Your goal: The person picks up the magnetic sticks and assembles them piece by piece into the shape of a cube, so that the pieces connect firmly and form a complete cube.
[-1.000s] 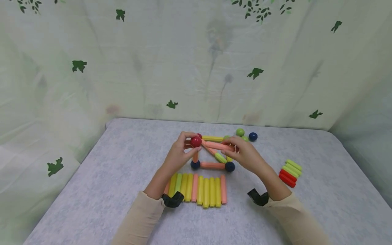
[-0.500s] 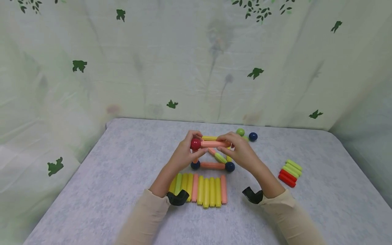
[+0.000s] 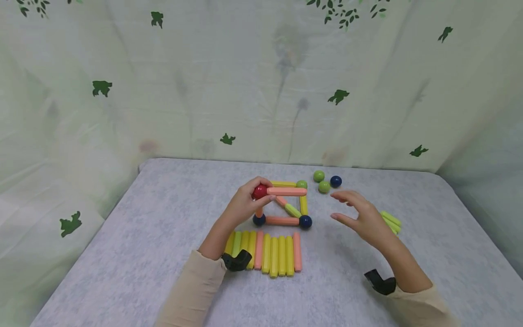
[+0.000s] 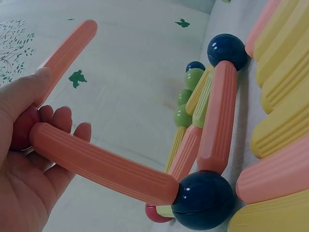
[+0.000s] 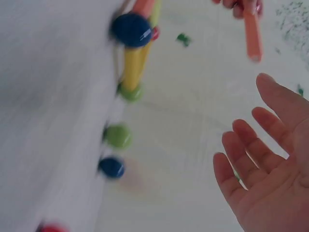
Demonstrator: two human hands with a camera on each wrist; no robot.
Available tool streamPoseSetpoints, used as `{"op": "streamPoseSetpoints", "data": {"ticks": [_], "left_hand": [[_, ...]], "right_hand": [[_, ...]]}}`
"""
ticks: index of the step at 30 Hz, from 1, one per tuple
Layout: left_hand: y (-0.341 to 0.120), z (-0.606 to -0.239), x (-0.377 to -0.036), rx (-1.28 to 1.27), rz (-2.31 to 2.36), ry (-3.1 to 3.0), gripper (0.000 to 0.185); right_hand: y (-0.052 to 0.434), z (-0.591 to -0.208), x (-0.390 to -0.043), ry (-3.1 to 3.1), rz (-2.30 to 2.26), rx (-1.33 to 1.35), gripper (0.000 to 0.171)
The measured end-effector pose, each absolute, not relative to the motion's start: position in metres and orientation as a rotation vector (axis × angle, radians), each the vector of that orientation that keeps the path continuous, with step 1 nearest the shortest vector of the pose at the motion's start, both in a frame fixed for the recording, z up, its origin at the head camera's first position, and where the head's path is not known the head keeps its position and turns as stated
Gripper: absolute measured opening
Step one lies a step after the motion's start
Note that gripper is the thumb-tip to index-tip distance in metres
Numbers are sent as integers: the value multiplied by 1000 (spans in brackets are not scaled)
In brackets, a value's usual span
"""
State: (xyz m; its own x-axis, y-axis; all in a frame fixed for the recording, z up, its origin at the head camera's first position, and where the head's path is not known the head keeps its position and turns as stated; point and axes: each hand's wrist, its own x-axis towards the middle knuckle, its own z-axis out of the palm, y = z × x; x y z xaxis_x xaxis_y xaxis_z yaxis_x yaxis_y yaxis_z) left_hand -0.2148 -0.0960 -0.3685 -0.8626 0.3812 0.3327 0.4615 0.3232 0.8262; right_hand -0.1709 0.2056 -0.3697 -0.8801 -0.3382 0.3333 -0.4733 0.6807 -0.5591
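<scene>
My left hand (image 3: 242, 204) grips a red ball (image 3: 259, 191) at the top of an upright pink stick (image 4: 104, 162). That stick rises from a dark blue ball (image 4: 203, 199) at the near left corner of a frame of sticks and balls. From the red ball a second pink stick (image 3: 287, 191) juts sideways to the right, its far end free; my left thumb lies against it in the left wrist view. My right hand (image 3: 361, 220) hovers right of the frame, fingers spread, holding nothing. The frame's near right corner is another dark blue ball (image 3: 305, 221), its far right a green ball (image 3: 301, 184).
A row of yellow, pink and light green sticks (image 3: 273, 256) lies in front of the frame. Loose green balls (image 3: 318, 176) and a dark blue ball (image 3: 336, 181) sit behind right. Light green sticks (image 3: 391, 221) show past my right hand. A printed cloth (image 3: 245, 81) hangs behind the table.
The pink stick, earlier tilted in my right hand, now extends level from the red ball. My right hand has let go of it and moved right. My left hand keeps its hold.
</scene>
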Motion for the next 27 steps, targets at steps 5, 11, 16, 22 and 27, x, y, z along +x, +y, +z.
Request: {"op": "streamPoseSetpoints", "data": {"ticks": [5, 11, 16, 22, 27], "left_hand": [[-94, -351, -203, -798, -1628, -2506, 21], [-98, -366, -215, -842, -1744, -2462, 22], [-101, -376, -222, -856, -1767, -2449, 25], [-100, -377, -222, -838, -1733, -2459, 24], [-100, -377, -222, -857, -1776, -2458, 25]], "right_hand": [[251, -387, -153, -2845, 921, 466, 50], [282, -407, -146, -2996, 903, 314, 47], [288, -418, -148, -3088, 844, 290, 41], [284, -416, -150, -3225, 718, 262, 36], [272, -407, -152, -3193, 710, 297, 38]]}}
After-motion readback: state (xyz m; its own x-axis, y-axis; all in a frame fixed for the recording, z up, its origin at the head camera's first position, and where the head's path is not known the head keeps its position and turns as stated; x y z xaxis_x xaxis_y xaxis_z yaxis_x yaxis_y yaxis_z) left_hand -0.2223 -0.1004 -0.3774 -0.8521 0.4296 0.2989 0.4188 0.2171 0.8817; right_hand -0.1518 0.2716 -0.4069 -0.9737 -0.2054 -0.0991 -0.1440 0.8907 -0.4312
